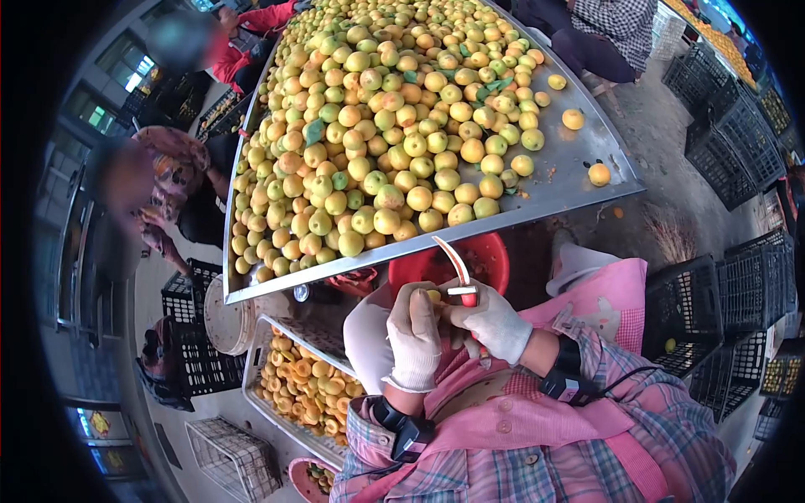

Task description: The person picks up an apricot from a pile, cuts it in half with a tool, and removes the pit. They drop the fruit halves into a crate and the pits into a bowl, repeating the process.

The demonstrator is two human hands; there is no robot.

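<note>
My gloved left hand [414,335] is closed on a yellow fruit [434,296], of which only a small part shows between the fingers. Close beside it, my gloved right hand [493,324] grips a red-handled tool [469,295]. A curved peel or blade-like strip [454,258] rises from the tool toward the table edge. Both hands are over my lap, just in front of a metal table [587,172] heaped with yellow-green fruits [394,126]. Beneath the table edge, a red basin [495,260] is partly hidden by my hands.
A white crate [251,369] of halved fruit [306,386] stands at lower left, near an empty-looking crate [231,457] and a white bucket [226,314]. Black crates [683,310] are stacked at right. Other people [180,172] sit around the table.
</note>
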